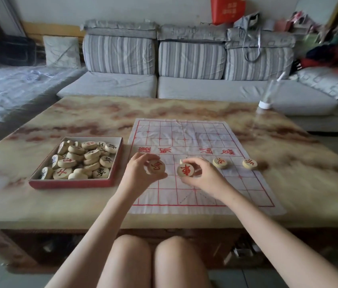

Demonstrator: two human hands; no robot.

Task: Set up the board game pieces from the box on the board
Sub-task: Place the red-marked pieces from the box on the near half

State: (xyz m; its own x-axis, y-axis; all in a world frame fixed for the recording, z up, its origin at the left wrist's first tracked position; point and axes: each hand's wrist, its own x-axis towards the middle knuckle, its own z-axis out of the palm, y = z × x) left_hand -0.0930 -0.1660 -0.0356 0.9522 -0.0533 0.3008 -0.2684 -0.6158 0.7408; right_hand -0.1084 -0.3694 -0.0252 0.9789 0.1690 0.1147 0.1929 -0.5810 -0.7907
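Observation:
A white cloth board (pixel 195 138) with a red grid lies on the marble table. Left of it, a red-edged box (pixel 74 182) holds several round wooden pieces (pixel 85 159) with red or black characters. My left hand (pixel 141 173) is shut on a red-marked piece (pixel 157 166), held tilted above the board's near left part. My right hand (pixel 203 173) grips another red-marked piece (pixel 185 170) with more pieces behind it in the palm. Two red-marked pieces (pixel 219 163) (pixel 249 163) lie flat on the board's right side.
A clear glass with a white base (pixel 267 96) stands at the table's far right corner. A striped grey sofa (pixel 184 80) runs behind the table (pixel 80 113). My knees are below the near table edge.

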